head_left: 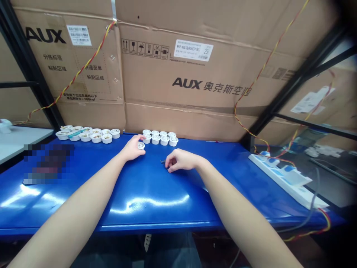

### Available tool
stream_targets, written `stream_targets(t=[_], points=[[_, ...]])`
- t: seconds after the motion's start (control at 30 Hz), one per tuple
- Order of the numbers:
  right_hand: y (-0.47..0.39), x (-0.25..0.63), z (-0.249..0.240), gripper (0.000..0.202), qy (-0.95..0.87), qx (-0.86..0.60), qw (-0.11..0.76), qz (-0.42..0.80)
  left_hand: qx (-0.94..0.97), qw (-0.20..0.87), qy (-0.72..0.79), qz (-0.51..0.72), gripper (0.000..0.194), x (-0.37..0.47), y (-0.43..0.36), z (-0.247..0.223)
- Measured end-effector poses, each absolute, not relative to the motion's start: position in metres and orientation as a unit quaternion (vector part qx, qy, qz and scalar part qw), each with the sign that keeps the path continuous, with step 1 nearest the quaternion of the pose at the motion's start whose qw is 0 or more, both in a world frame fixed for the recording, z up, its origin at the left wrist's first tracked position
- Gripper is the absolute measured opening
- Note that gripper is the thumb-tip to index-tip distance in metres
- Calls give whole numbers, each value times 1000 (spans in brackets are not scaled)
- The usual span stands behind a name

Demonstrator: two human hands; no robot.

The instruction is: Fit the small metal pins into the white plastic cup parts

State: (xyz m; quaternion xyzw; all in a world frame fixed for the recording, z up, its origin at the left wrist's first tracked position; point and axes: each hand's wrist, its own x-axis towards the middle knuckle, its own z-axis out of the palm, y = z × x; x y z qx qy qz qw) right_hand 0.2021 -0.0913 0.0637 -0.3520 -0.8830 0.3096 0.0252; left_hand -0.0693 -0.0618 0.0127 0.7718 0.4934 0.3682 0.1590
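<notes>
My left hand (133,147) is curved around a small white round cup (141,146), thumb on its near side and fingers at its far side. Right behind that cup stand two rows of similar white cups (164,140). My right hand (178,160) is low over the blue table (156,186), its fingertips drawn together beside a few small dark screws (162,162). Whatever lies between those fingertips is too small to make out.
More white cups (96,138) with small contents stand at the back left, a teal strip (80,132) across some. A blurred dark object (51,160) lies left. A white power strip (287,180) runs along the right edge; cardboard (178,100) walls the back.
</notes>
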Motion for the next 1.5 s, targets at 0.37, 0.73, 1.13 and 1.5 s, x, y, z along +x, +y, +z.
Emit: stream_targets(t=[0.37, 0.73, 1.13, 1.5], points=[[-90, 202, 61, 18, -892, -334, 43, 303, 646, 84, 682, 332, 18, -76, -60, 18], [-93, 199, 63, 18, -889, -349, 41, 294, 792, -62, 542, 275, 47, -29, -66, 20], [-92, 200, 62, 15, -901, -330, 34, 281, 751, -3, 584, 309, 13, -31, -79, 27], [-96, 196, 66, 15, -850, -375, 144, 340, 817, 117, 401, 398, 14, -19, -95, 37]])
